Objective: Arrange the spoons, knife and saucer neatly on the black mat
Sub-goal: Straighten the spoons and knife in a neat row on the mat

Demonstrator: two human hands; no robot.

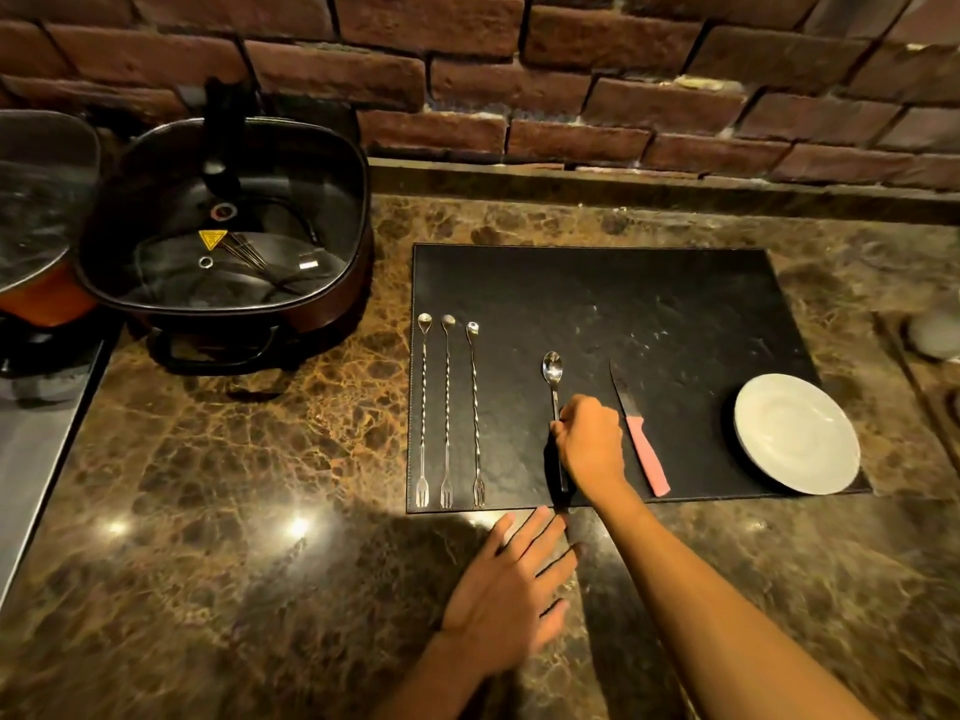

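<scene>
A black mat [623,304] lies on the marble counter. Three long twisted spoons with fork ends [447,407] lie side by side along its left edge. A shorter steel spoon [552,371] lies near the middle, bowl pointing away, and my right hand [592,444] is closed on its handle. Just to the right lies a knife with a pink handle [644,449], blade pointing away. A white saucer [797,441] sits on the mat's right front corner, overhanging the edge. My left hand [514,589] rests flat and open on the counter in front of the mat.
A square electric pan with a glass lid [223,226] stands at the left, and a second lidded pot [36,215] at the far left. A brick wall [519,70] backs the counter. A wooden tray with a blurred round object [935,330] is at the right edge.
</scene>
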